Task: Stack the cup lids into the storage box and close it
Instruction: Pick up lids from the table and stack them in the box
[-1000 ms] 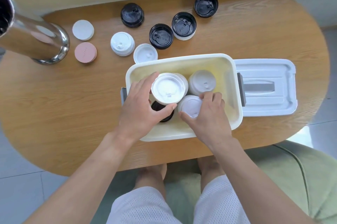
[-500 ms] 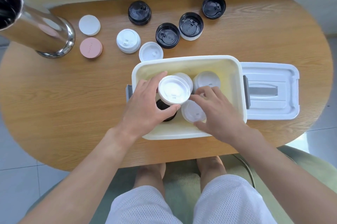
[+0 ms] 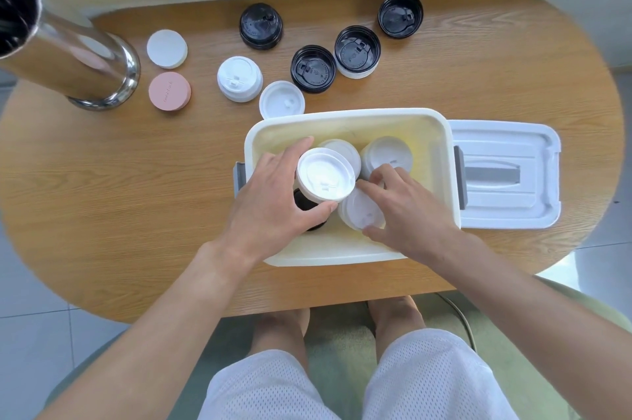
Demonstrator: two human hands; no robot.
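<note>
Overhead view of a wooden table (image 3: 102, 200) with an open storage box (image 3: 345, 117) near its front edge. The left hand (image 3: 270, 200) grasps a stack of white lids (image 3: 325, 175) over the left half of the box, thumb at the near side and fingers curled round the far-left side. Beneath this stack, a black lid (image 3: 304, 206) lies in the box, largely hidden. The right hand (image 3: 410, 207) pinches a second white lid stack (image 3: 359, 211) at the near middle of the box, thumb on its near edge and fingers over its far edge. Two more white lids stand in the box: one (image 3: 345, 149) at the far middle, partly covered by the held stack, and one (image 3: 386, 153) to its right, just beyond the right fingers. The box cover (image 3: 506, 176) lies flat on the table, touching the right side of the box.

Outside the box, on the far part of the table: four black lids (image 3: 313, 69), two white lids (image 3: 239, 77), one of them touching the far rim of the box, a flat white disc (image 3: 167, 48) and a pink disc (image 3: 169, 90) at far left. A steel cylinder (image 3: 68, 57) stands at the far-left edge.
</note>
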